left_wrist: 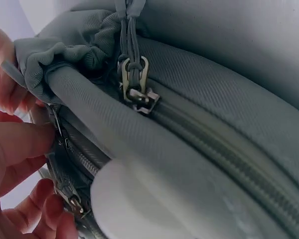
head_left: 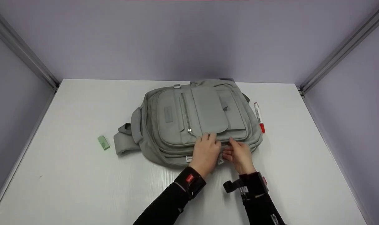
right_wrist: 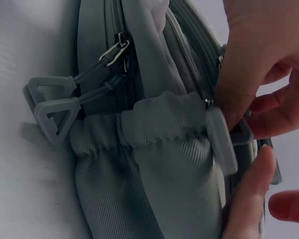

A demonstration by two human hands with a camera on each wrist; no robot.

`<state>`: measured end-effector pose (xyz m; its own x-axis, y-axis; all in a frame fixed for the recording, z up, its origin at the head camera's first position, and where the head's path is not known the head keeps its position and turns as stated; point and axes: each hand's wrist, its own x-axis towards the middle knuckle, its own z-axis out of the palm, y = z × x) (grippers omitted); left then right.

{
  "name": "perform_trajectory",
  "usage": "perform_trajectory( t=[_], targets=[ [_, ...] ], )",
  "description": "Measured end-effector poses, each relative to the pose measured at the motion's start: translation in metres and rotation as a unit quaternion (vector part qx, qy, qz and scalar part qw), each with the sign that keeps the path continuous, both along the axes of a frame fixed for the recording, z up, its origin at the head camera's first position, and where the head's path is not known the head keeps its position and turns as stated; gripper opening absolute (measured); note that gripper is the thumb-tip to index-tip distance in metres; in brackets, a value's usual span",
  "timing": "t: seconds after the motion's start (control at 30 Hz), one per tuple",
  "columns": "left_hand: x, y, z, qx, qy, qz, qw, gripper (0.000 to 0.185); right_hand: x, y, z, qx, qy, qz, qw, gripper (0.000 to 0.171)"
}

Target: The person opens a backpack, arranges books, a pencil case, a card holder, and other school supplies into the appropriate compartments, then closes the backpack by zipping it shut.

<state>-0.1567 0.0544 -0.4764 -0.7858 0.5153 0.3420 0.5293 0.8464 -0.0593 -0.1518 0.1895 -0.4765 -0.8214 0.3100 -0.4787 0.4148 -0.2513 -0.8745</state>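
A grey backpack [head_left: 183, 118] lies flat on the white table [head_left: 83, 187], its front pockets facing up. Both hands are at its near edge. My left hand [head_left: 208, 144] lies on the bag with its fingers curled over the fabric by a front zipper. Just to its right, my right hand [head_left: 234, 147] pinches a small grey zipper pull [right_wrist: 220, 142] at the bag's edge. In the left wrist view a closed zipper slider [left_wrist: 137, 87] sits on the backpack [left_wrist: 214, 99], and fingers [left_wrist: 15, 144] hold a pull at the left. Bunched fabric [right_wrist: 159, 119] shows beside the pinch.
A red-capped marker [head_left: 259, 117] lies on the table right of the bag. A small green eraser [head_left: 103, 142] lies to its left. Grey straps [head_left: 127, 137] stick out on the bag's left side. Two triangular plastic pulls [right_wrist: 50, 107] hang from another zipper. Walls enclose the table.
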Motion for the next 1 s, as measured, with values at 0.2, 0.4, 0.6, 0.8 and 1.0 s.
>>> perform_trajectory(
  t=[0.2,0.4,0.6,0.8,1.0],
  targets=[
    [0.005,-0.008,-0.007,0.041,0.053,-0.04,0.997,0.009,-0.007,0.003,-0.004,-0.011,-0.008,0.011,1.0,0.021],
    [0.01,-0.027,-0.01,0.086,-0.06,-0.078,0.9914,0.021,-0.008,0.006,-0.008,-0.009,-0.01,0.017,1.0,0.018],
    [0.011,-0.051,-0.007,0.131,-0.191,-0.069,0.9704,0.022,-0.009,0.009,-0.011,-0.009,-0.005,0.026,1.0,0.017],
    [0.01,-0.077,-0.009,0.196,-0.205,-0.059,0.9571,0.008,-0.007,0.011,-0.011,-0.008,-0.007,0.041,0.999,0.02],
    [0.009,-0.104,-0.013,0.23,-0.201,-0.044,0.9512,0.013,-0.008,0.012,-0.01,-0.013,-0.008,0.043,0.999,0.02]
  ],
)
